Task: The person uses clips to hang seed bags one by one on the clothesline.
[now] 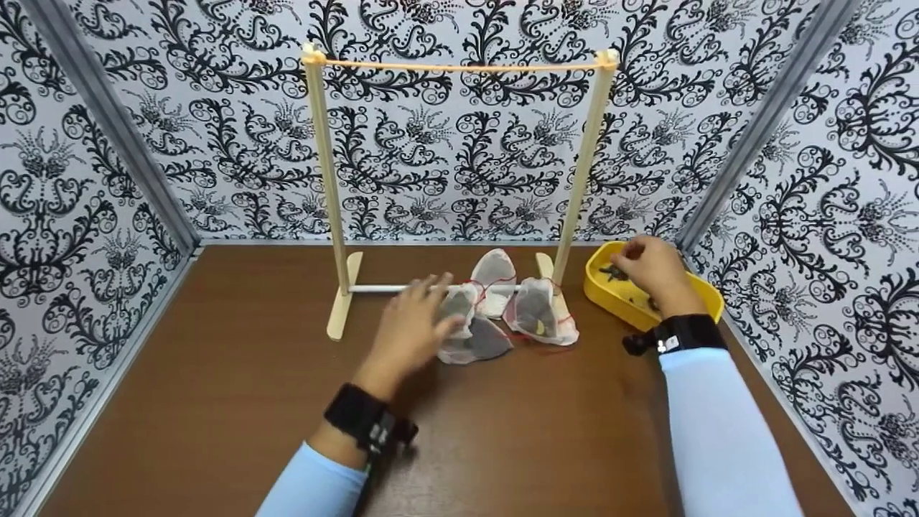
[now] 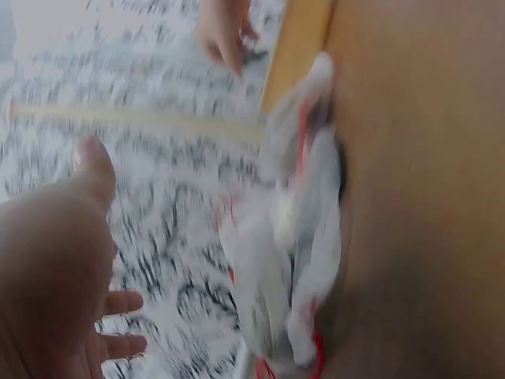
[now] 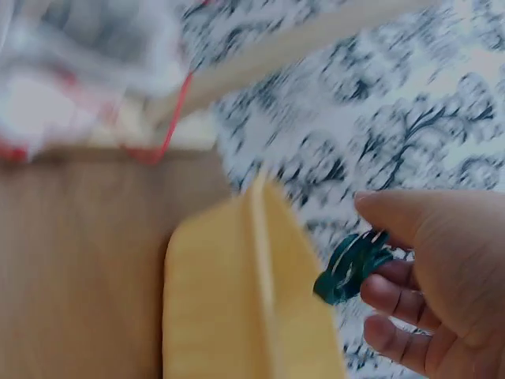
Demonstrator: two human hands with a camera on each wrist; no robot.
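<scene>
left hand [image 1: 413, 327] spread over mesh bags [image 1: 502, 309] | right hand [image 3: 442, 268] pinches green clip [image 3: 353, 266], tilted diagonal

Brown table [image 1: 215, 402] bears wooden rack [image 1: 343, 301]; mesh bags [image 1: 502, 309]; yellow tray [image 1: 610, 296].

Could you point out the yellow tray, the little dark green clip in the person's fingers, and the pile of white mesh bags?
yellow tray [image 1: 597, 286]: head view, on its near left rim.
green clip [image 3: 351, 267]: right wrist view, on its ridged body.
mesh bags [image 1: 538, 314]: head view, on the right-hand bag's middle.
</scene>
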